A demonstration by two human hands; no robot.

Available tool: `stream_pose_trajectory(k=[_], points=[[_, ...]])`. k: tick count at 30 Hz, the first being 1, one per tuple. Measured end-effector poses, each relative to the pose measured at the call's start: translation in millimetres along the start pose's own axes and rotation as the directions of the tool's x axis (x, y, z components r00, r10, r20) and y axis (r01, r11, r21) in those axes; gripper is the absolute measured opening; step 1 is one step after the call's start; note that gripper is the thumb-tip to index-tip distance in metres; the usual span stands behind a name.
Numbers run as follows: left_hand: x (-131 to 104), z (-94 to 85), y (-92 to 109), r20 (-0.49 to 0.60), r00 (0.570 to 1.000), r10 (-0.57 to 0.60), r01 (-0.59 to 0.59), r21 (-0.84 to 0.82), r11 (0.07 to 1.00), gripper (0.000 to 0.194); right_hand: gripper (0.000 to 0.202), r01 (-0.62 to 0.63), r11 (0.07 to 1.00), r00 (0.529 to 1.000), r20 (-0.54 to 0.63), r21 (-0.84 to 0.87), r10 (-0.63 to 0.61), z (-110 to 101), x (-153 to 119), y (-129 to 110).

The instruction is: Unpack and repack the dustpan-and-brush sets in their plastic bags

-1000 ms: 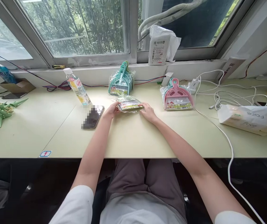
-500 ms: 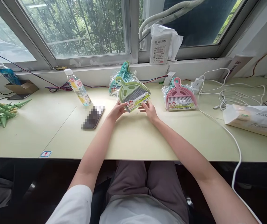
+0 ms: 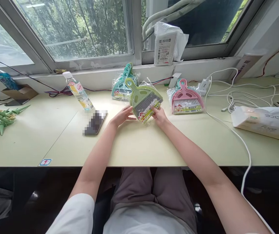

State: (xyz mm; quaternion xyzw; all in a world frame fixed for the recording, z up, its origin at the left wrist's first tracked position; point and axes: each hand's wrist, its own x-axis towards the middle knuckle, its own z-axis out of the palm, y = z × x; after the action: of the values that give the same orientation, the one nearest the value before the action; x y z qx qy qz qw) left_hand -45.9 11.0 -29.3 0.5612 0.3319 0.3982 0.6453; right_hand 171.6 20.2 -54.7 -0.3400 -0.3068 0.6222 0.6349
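Observation:
A green dustpan and brush set (image 3: 146, 99) in clear packaging is held tilted above the desk, its handle pointing up and left. My right hand (image 3: 160, 117) grips its lower right corner, thumb over the printed label. At the set's left edge is my left hand (image 3: 123, 116), fingers apart and stretched out; whether it touches the edge is hard to see. Behind, several teal dustpan sets (image 3: 122, 85) lie stacked in wrappers, partly covered by the green one. To the right lies a pink dustpan set (image 3: 187, 99) on top of a teal one.
Left of my hands are a drink bottle (image 3: 78, 92) and a blurred phone (image 3: 95, 123). Green plastic pieces (image 3: 0, 120) lie at far left. At right, a tissue pack (image 3: 263, 122) sits beside tangled white cables (image 3: 246, 100). A wrapped box (image 3: 165, 47) stands on the sill.
The green dustpan set has moved slightly right and nearer, turning clockwise. My left hand's fingers have come off its front and spread beside it; my right hand has closed on its corner.

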Motion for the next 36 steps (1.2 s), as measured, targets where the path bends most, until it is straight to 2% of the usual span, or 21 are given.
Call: stream_pose_trajectory(k=[2, 4, 7, 10, 13, 16, 19, 21, 22, 24, 26, 28, 30, 32, 36], points=[[3, -0.1, -1, -0.035, 0.999, -0.010, 0.011, 0.010, 1.000, 0.052, 0.023, -0.011, 0.999, 0.998, -0.060, -0.033, 0.009, 3, -4, -3], [7, -2.4, -3, -0.138, 0.990, 0.004, -0.008, -0.026, 1.000, 0.052, 0.020, 0.005, 0.998, 0.994, -0.106, -0.069, -0.013, 4, -6, -6], [13, -9.5, -6, -0.309, 0.951, 0.026, -0.047, -0.060, 0.997, 0.049, 0.021, 0.035, 0.991, 0.992, -0.115, -0.131, -0.050, 2, -7, -9], [16, -15.9, -9, -0.426, 0.905, 0.016, -0.047, -0.061, 0.997, 0.040, 0.029, 0.042, 0.978, 0.994, -0.095, -0.203, -0.062, 2, -6, -9], [17, -20.4, -10, -0.527, 0.849, 0.032, -0.073, -0.056, 0.996, 0.034, 0.033, 0.073, 0.956, 0.993, -0.068, -0.285, -0.097, 4, -7, -12], [13, -25.2, -5, -0.617, 0.782, 0.091, -0.115, 0.000, 0.993, 0.037, 0.035, 0.104, 0.927, 0.989, -0.062, -0.361, -0.135, 1, -6, -20], [5, -25.4, 7, -0.694, 0.685, 0.223, -0.183, 0.133, 0.974, 0.044, 0.039, 0.102, 0.914, 0.989, -0.063, -0.392, -0.137, -8, 0, -30], [-1, -19.6, 16, -0.693, 0.643, 0.327, -0.209, 0.251, 0.945, 0.046, 0.043, 0.111, 0.903, 0.993, 0.002, -0.416, -0.121, -14, 4, -33], [-2, -15.2, 20, -0.664, 0.653, 0.364, -0.206, 0.306, 0.929, 0.046, 0.044, 0.120, 0.895, 0.993, 0.046, -0.430, -0.111, -15, 5, -34], [-3, -5.9, 22, -0.561, 0.731, 0.390, -0.188, 0.383, 0.904, 0.045, 0.045, 0.140, 0.881, 0.988, 0.116, -0.452, -0.097, -14, 4, -35], [0, 0.9, 18, -0.454, 0.808, 0.376, -0.181, 0.416, 0.891, 0.042, 0.045, 0.132, 0.875, 0.989, 0.127, -0.465, -0.082, -10, 0, -37], [2, 2.6, 13, -0.401, 0.844, 0.356, -0.179, 0.416, 0.892, 0.038, 0.044, 0.102, 0.871, 0.993, 0.104, -0.480, -0.059, -8, -3, -38], [4, -0.3, 8, -0.392, 0.854, 0.342, -0.177, 0.400, 0.899, 0.034, 0.042, 0.080, 0.865, 0.995, 0.087, -0.495, -0.043, -8, -4, -40], [6, -6.0, 4, -0.414, 0.846, 0.337, -0.174, 0.382, 0.908, 0.031, 0.039, 0.092, 0.864, 0.995, 0.087, -0.495, -0.056, -11, -2, -41], [9, -16.6, -1, -0.517, 0.776, 0.362, -0.184, 0.364, 0.913, 0.029, 0.043, 0.160, 0.865, 0.987, 0.060, -0.476, -0.149, -15, 5, -38]])
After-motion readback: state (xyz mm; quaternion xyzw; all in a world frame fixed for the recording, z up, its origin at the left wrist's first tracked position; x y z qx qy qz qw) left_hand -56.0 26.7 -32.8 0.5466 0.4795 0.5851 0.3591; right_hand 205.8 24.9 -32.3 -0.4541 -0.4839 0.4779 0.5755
